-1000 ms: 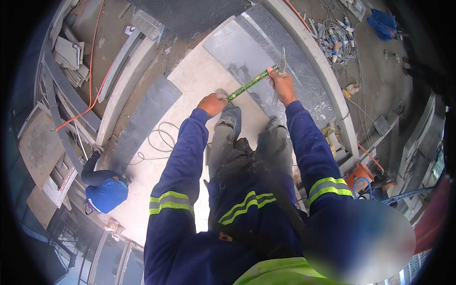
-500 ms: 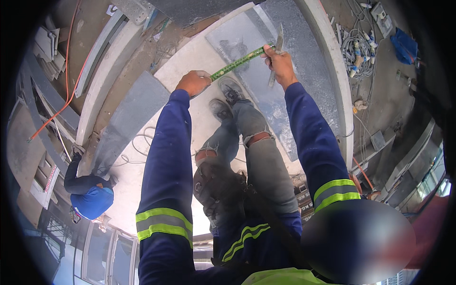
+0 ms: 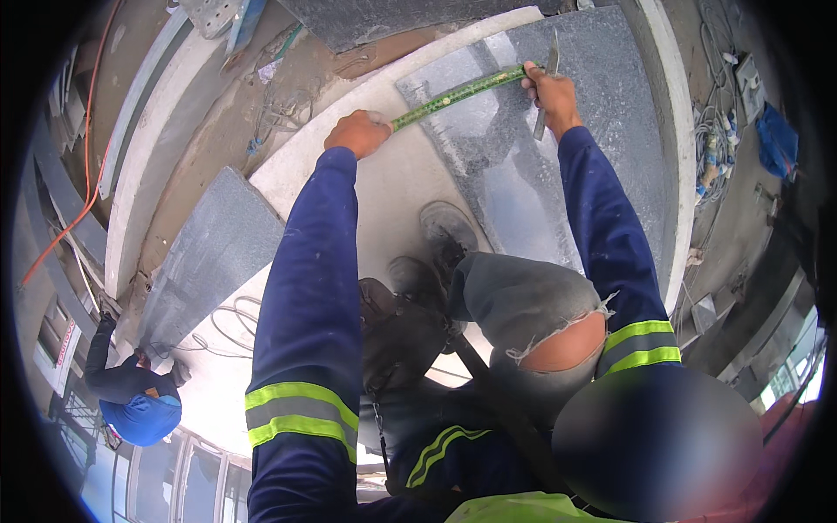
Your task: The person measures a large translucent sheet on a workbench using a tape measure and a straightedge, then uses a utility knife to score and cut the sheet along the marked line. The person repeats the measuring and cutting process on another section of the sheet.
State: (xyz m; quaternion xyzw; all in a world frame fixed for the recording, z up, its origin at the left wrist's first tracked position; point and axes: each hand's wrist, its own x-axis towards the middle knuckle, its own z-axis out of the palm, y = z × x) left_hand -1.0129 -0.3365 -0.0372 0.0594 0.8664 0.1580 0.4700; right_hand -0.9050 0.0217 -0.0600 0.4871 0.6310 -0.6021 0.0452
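A green tape measure (image 3: 462, 92) stretches between my two hands, its strip bowed slightly upward. My left hand (image 3: 359, 132) is closed round its left end, over the pale concrete floor; whether a case sits inside that fist is hidden. My right hand (image 3: 555, 94) pinches the other end above a dark grey stone slab (image 3: 610, 96). The same hand grips a thin grey metal tool (image 3: 554, 52) with a pointed tip, which sticks out above and below the fingers; I cannot tell its exact kind. Wet-looking, shiny patches mark the slab.
A curved pale kerb (image 3: 667, 157) borders the slab on the right, and another kerb (image 3: 161, 122) runs at the left. A second grey slab (image 3: 222, 235) lies left. A person in blue (image 3: 144, 417) crouches lower left. Coiled cables (image 3: 717, 148) lie beyond the right kerb.
My body has lowered, with my right knee now bent high. Both hands have come closer to the slab and shifted slightly apart, still holding the tape between them.
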